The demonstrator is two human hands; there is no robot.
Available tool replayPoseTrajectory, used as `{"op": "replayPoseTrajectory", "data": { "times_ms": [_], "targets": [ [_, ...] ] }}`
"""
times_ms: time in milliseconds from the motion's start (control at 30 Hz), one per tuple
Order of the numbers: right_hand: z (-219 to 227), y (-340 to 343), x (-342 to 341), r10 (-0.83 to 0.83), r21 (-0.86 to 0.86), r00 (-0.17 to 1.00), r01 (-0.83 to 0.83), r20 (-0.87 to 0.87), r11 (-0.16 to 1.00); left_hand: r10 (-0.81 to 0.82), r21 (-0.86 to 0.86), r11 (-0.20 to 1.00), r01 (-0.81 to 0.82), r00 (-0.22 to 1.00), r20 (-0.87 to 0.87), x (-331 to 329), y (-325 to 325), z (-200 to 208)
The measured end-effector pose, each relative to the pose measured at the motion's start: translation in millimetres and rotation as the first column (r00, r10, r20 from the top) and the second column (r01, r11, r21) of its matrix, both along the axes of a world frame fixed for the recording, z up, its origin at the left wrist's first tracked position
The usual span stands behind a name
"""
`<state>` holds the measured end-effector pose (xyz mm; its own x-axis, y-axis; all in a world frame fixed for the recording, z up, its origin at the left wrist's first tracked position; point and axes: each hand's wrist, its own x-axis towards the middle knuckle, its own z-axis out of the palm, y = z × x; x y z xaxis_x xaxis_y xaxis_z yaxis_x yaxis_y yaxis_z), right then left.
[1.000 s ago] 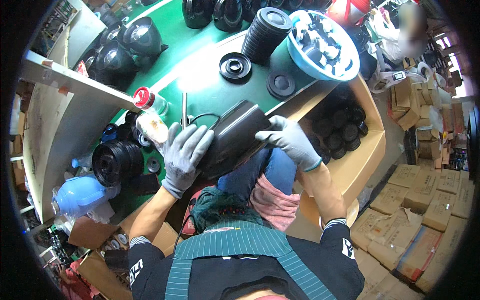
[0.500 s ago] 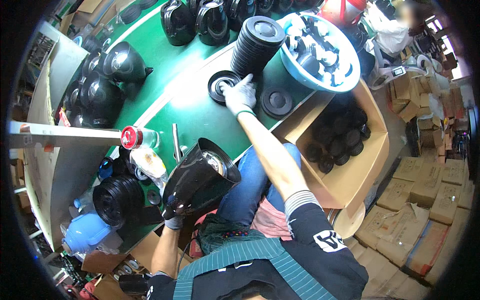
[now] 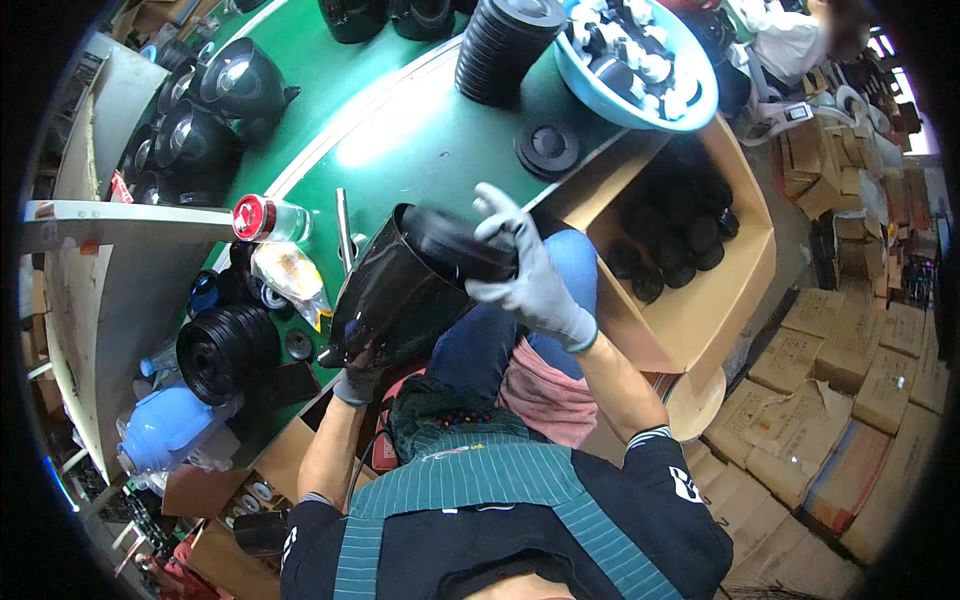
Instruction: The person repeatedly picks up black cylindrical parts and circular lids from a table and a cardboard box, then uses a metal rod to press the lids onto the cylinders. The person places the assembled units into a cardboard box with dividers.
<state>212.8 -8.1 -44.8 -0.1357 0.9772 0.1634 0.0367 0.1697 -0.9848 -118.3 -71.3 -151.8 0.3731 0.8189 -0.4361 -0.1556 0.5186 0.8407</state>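
- Shells [image 3: 240, 80], black and glossy, cluster on the green tabletop at far left; nearer the person stands a stack of black rings [image 3: 212, 358].
- Red-lidded jar [image 3: 270, 218] and clear bag [image 3: 290, 272] come next, with a metal tube [image 3: 345, 225] upright just beyond the held shell.
- Left hand [image 3: 357, 385], gloved, is under the lower end of the black shell [image 3: 385, 300]. It appears wrapped round that end, carrying it, though most of the fingers are hidden.
- Held tilted in front of the knees, the shell lies between the hands, its wide mouth facing the right one.
- Black disc [image 3: 455, 245], blurred, sits aslant at that mouth. Half a second ago the right hand was on a ringed disc beside the tall stack; that spot is now bare. Probably this is the same piece, so both parts now meet at the rim and occupy both hands.
- Right hand [image 3: 535, 285], gloved, has its fingers spread wide about the disc's right side; whether they grip or merely touch it, I cannot tell.
- Tall stack of black discs [image 3: 510, 50], flat discs [image 3: 548, 150], blue basin [image 3: 600, 106] and cardboard box [image 3: 735, 270] lie beyond and to the right.
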Motion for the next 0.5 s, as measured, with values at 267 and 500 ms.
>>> {"op": "replayPoseTrajectory", "data": {
  "times_ms": [267,500],
  "targets": [
    [13,-81,-3,-0.021,-0.067,0.915,-0.007,-0.403,0.998,-0.101,0.061,0.993,0.099,0.994,0.040,13,-7,21],
    [12,-107,7,-0.021,0.057,0.902,0.051,-0.432,0.997,-0.127,0.136,0.983,0.122,0.991,0.027,3,-6,30]
  ]
}}
